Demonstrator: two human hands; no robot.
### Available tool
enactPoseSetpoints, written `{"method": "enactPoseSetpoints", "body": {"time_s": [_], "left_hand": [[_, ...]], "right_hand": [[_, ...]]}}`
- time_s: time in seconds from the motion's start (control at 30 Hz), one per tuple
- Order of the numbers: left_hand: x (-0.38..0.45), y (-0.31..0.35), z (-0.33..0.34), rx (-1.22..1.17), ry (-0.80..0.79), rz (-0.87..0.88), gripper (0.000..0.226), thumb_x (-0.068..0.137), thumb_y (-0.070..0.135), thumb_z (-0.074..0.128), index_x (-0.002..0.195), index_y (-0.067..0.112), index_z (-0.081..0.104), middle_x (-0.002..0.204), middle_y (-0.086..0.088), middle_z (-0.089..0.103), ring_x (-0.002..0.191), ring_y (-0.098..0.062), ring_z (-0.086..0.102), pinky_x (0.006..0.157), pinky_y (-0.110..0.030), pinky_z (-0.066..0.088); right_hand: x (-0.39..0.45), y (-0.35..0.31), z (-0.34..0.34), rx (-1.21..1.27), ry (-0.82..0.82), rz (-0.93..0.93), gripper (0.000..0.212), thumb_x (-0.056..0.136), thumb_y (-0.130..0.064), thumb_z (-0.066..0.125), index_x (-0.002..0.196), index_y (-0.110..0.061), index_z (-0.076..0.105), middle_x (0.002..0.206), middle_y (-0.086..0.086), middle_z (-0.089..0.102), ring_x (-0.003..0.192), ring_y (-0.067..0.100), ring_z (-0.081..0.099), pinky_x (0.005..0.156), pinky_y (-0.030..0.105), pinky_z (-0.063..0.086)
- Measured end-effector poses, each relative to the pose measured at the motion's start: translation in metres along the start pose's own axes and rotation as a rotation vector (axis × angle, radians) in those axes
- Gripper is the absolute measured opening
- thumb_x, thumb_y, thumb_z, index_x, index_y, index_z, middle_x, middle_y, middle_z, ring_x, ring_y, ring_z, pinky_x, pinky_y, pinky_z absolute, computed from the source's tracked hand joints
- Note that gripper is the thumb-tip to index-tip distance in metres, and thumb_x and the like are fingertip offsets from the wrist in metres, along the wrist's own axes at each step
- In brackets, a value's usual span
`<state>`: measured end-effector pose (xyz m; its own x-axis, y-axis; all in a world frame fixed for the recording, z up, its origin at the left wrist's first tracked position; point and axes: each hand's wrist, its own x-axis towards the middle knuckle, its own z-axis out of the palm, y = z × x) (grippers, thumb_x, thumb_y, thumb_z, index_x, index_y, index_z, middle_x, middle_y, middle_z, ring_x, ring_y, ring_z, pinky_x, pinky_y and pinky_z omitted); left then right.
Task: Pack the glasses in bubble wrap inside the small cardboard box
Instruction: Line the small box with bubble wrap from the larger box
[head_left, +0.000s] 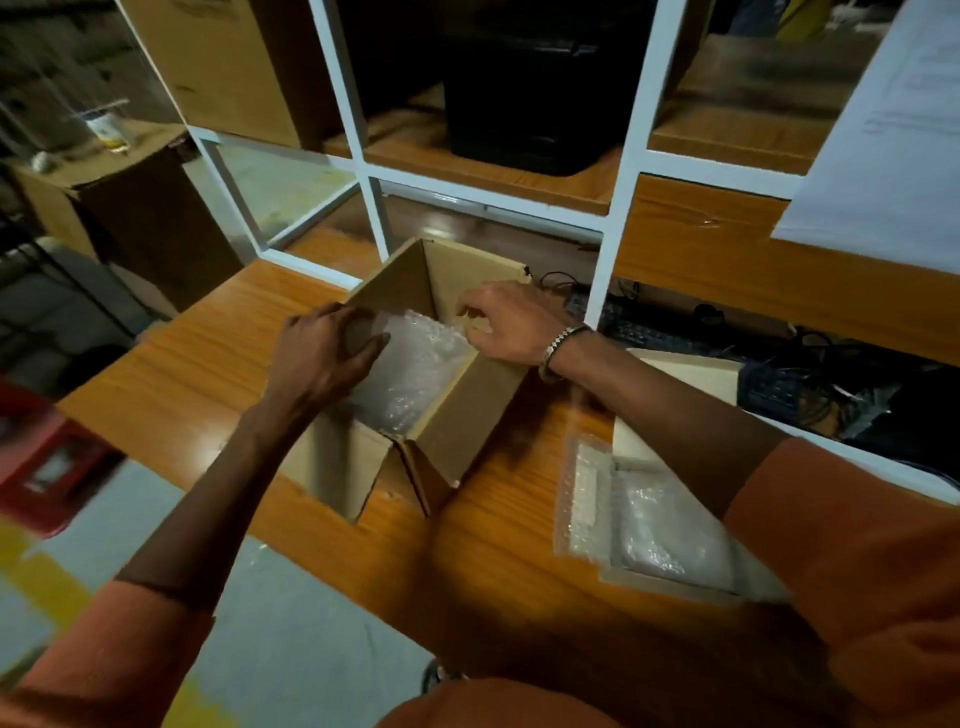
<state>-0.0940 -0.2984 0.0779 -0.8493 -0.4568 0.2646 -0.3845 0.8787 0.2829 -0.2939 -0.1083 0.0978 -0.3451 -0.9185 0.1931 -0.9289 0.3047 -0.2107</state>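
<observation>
Orange sleeves (857, 545) framing head view, both arms reaching over bench (218, 353) into small cardboard box (467, 405). Left hand (327, 353) curling around bubble-wrapped bundle (415, 369), pressing it down inside box. Right hand (509, 322) hovering at far wall, fingers loosely pinched; holding anything, cannot tell. Glasses hidden under wrap. Judging bundle light, soft outside, fragile within; gripping broadly around sides looking safest. Spare bubble wrap (587, 493) lying near, to right.
</observation>
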Motion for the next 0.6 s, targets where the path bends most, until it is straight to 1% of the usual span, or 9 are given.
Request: {"method": "enactPoseSetpoints", "body": {"time_s": [0.07, 0.13, 0.23, 0.27, 0.33, 0.37, 0.43, 0.53, 0.6], "left_hand": [[0.002, -0.014, -0.004, 0.002, -0.081, 0.045, 0.066, 0.095, 0.070, 0.047, 0.133, 0.022, 0.071, 0.129, -0.009, 0.074, 0.114, -0.028, 0.071, 0.113, -0.052, 0.046], [0.003, -0.023, -0.003, 0.050, -0.157, 0.109, 0.071, 0.091, 0.073, 0.042, 0.137, 0.026, 0.068, 0.143, -0.005, 0.068, 0.134, -0.023, 0.062, 0.127, -0.051, 0.025], [0.010, -0.030, -0.001, 0.062, -0.256, 0.153, 0.070, 0.091, 0.069, 0.040, 0.142, 0.028, 0.064, 0.155, 0.000, 0.059, 0.150, -0.017, 0.047, 0.132, -0.053, 0.008], [0.012, -0.033, -0.002, 0.059, -0.281, 0.162, 0.065, 0.094, 0.064, 0.043, 0.144, 0.027, 0.063, 0.157, -0.001, 0.057, 0.152, -0.019, 0.044, 0.133, -0.054, 0.006], [0.016, -0.040, 0.000, 0.056, -0.311, 0.200, 0.054, 0.098, 0.046, 0.054, 0.148, 0.025, 0.060, 0.161, -0.005, 0.052, 0.156, -0.023, 0.039, 0.132, -0.057, 0.003], [0.018, -0.045, 0.002, 0.053, -0.310, 0.227, 0.055, 0.097, 0.036, 0.060, 0.151, 0.025, 0.057, 0.165, -0.006, 0.048, 0.158, -0.024, 0.036, 0.131, -0.057, 0.002], [0.023, -0.053, 0.006, 0.040, -0.290, 0.267, 0.073, 0.090, 0.026, 0.070, 0.159, 0.026, 0.045, 0.172, -0.009, 0.036, 0.161, -0.027, 0.027, 0.131, -0.058, 0.002], [0.033, -0.049, 0.011, -0.104, -0.280, 0.229, 0.105, 0.086, 0.021, 0.084, 0.169, 0.029, 0.021, 0.178, -0.010, 0.017, 0.162, -0.032, 0.021, 0.131, -0.059, 0.013], [0.041, -0.036, 0.011, -0.320, -0.193, 0.148, 0.099, 0.093, 0.019, 0.078, 0.170, 0.026, 0.017, 0.178, -0.012, 0.013, 0.161, -0.033, 0.018, 0.130, -0.056, 0.021]], "right_hand": [[0.022, -0.010, 0.009, 0.026, -0.106, -0.005, 0.043, 0.092, -0.050, 0.066, 0.127, -0.026, 0.069, 0.123, -0.002, 0.073, 0.112, 0.022, 0.067, 0.083, 0.032, 0.051], [0.039, -0.022, 0.019, 0.040, -0.288, -0.002, 0.072, 0.082, -0.069, 0.074, 0.142, -0.030, 0.060, 0.141, -0.002, 0.065, 0.126, 0.022, 0.061, 0.094, 0.037, 0.051], [0.052, -0.033, 0.032, 0.076, -0.554, 0.088, 0.110, 0.065, -0.087, 0.075, 0.157, -0.035, 0.041, 0.160, -0.003, 0.047, 0.141, 0.025, 0.050, 0.108, 0.044, 0.046], [0.057, -0.035, 0.037, 0.079, -0.580, 0.107, 0.111, 0.066, -0.083, 0.078, 0.157, -0.034, 0.040, 0.158, -0.002, 0.049, 0.138, 0.025, 0.052, 0.106, 0.043, 0.048], [0.063, -0.036, 0.046, 0.072, -0.516, 0.112, 0.088, 0.075, -0.059, 0.087, 0.150, -0.031, 0.049, 0.140, 0.002, 0.062, 0.123, 0.025, 0.060, 0.091, 0.038, 0.052], [0.064, -0.035, 0.048, 0.090, -0.452, 0.113, 0.072, 0.080, -0.042, 0.088, 0.143, -0.029, 0.056, 0.128, 0.002, 0.064, 0.114, 0.024, 0.063, 0.082, 0.036, 0.051], [0.064, -0.032, 0.047, 0.226, -0.316, 0.145, 0.051, 0.085, -0.020, 0.084, 0.132, -0.027, 0.066, 0.113, 0.000, 0.064, 0.102, 0.021, 0.064, 0.076, 0.035, 0.052], [0.061, -0.026, 0.034, 0.472, -0.137, 0.231, 0.042, 0.089, -0.012, 0.079, 0.127, -0.026, 0.070, 0.109, -0.006, 0.064, 0.096, 0.014, 0.063, 0.076, 0.031, 0.051], [0.057, -0.018, 0.026, 0.587, -0.039, 0.296, 0.044, 0.088, -0.010, 0.080, 0.126, -0.029, 0.067, 0.111, -0.003, 0.064, 0.094, 0.014, 0.063, 0.074, 0.033, 0.056]]}}
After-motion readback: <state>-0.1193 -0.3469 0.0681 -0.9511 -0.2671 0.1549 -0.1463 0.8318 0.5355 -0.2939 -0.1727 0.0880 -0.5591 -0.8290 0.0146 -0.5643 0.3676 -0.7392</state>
